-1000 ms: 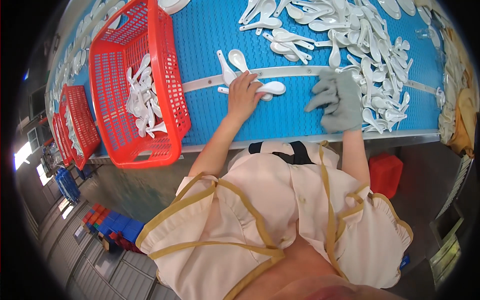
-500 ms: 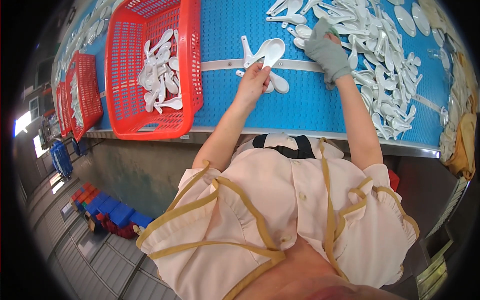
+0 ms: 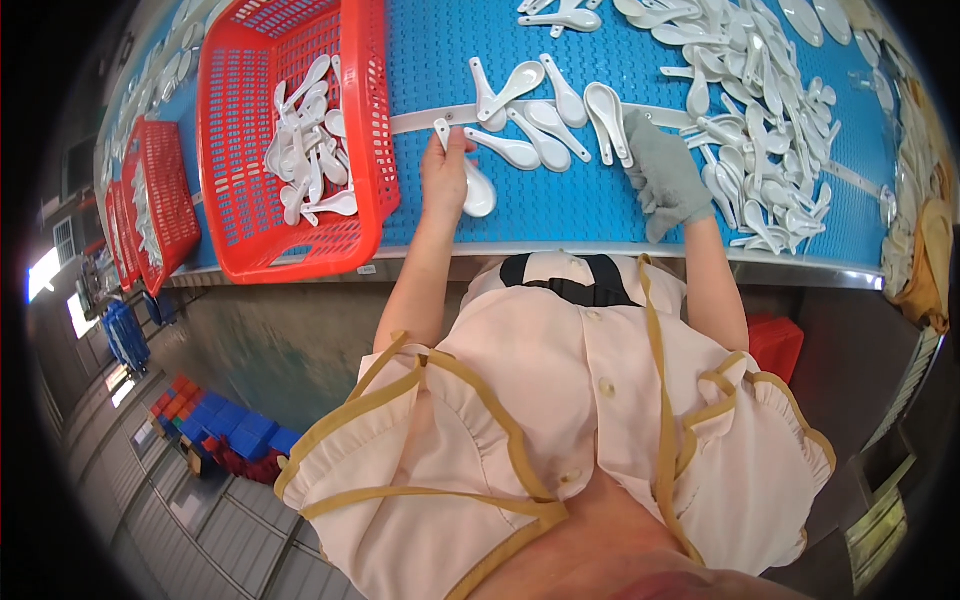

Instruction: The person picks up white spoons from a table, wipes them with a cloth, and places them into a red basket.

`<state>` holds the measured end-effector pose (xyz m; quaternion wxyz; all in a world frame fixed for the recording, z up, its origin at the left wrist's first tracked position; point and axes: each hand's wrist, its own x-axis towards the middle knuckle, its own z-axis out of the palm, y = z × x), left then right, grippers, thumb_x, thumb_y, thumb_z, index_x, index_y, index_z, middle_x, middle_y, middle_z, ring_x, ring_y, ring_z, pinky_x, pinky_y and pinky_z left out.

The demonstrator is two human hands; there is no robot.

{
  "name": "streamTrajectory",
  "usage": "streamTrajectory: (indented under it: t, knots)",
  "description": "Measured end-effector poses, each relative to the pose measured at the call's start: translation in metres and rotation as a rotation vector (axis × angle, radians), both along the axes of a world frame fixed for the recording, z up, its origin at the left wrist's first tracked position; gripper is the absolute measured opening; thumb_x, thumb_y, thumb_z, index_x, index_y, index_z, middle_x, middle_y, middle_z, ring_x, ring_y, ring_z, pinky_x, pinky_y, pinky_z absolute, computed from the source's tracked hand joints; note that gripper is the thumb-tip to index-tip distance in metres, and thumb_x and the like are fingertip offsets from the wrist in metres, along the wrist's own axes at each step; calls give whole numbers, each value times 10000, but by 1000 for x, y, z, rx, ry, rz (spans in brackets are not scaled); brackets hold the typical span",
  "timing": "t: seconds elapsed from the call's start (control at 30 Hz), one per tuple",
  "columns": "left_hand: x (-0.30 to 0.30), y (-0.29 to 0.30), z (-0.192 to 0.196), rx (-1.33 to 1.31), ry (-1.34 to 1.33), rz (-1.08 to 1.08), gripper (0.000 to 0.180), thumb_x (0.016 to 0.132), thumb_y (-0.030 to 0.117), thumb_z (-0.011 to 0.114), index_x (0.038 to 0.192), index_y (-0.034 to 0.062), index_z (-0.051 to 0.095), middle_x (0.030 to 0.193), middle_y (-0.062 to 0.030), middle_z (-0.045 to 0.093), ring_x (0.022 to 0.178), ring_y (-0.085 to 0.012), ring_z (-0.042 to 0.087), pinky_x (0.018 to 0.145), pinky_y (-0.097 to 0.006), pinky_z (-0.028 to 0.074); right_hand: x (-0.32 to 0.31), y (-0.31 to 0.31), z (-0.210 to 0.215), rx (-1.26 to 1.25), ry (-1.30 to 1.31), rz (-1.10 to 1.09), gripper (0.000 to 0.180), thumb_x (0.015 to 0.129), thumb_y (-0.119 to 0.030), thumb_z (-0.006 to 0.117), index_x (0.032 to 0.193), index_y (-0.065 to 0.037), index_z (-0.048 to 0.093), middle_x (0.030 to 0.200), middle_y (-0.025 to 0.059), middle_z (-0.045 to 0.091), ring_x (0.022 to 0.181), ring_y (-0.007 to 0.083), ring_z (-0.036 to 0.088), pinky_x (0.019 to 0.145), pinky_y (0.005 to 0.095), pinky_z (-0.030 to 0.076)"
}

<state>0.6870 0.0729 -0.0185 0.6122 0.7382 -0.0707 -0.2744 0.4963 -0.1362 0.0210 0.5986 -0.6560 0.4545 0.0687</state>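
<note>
My bare left hand (image 3: pixel 444 172) is closed around a white spoon (image 3: pixel 480 192). Its handle tip sticks up above my fingers, and the bowl points down to the right, beside the red basket. On my right hand (image 3: pixel 668 172) is a grey glove; its curled fingers are at the handles of a pair of white spoons (image 3: pixel 603 112) lying close together, though the glove partly hides the grip. Between my hands, several loose white spoons (image 3: pixel 546 140) lie on the blue belt (image 3: pixel 560 212), some overlapping.
A red basket (image 3: pixel 382 150) holding white spoons stands left of my left hand. Further left is another red basket (image 3: pixel 168 190). A large heap of white spoons (image 3: pixel 750 130) spreads over the belt at right, with white oval dishes (image 3: pixel 832 20) beyond. A metal edge (image 3: pixel 600 256) runs along the belt's near side.
My left hand has moved left, toward the basket, with a spoon. My right hand has come back nearer from the heap with a pair of spoons. More spoons lie spread between my hands.
</note>
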Motion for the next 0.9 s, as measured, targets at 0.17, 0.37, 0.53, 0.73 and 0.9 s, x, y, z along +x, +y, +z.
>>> streamTrajectory:
  t: [0.17,0.37,0.53,0.73,0.9]
  knots:
    - [8,-2,0,397,-593,-508,220,833,234,580,983,72,581,842,-91,608,711,-216,591,654,-310,470,-53,-13,-11,-646,-358,237,290,804,-304,526,848,-18,545,712,67,563,606,152,544,540,276,430]
    - [9,-6,-11,637,-798,-775,280,704,153,648,972,90,596,928,-106,603,850,-286,591,702,-386,476,-67,-22,-13,-1143,-339,373,241,772,-243,535,854,-16,551,773,85,574,674,185,555,599,292,437]
    - [8,1,-9,772,-664,-882,305,708,204,632,984,78,597,903,-114,621,780,-277,600,690,-366,471,-54,-26,-26,-1390,-357,418,216,751,-202,541,858,-15,555,813,97,582,720,207,562,639,303,442]
    - [-4,21,-26,327,118,-519,243,818,224,580,941,15,590,659,-49,604,550,-104,517,500,-255,402,5,-16,-31,-1028,-327,313,327,724,-212,569,1000,-38,574,978,127,599,900,287,578,808,350,448]
    - [-17,12,-4,213,239,-430,236,835,226,582,938,14,585,672,-38,601,546,-74,502,486,-213,378,45,20,-66,-1188,26,447,523,853,-456,437,1227,-95,493,1326,127,412,1258,228,357,1031,404,256]
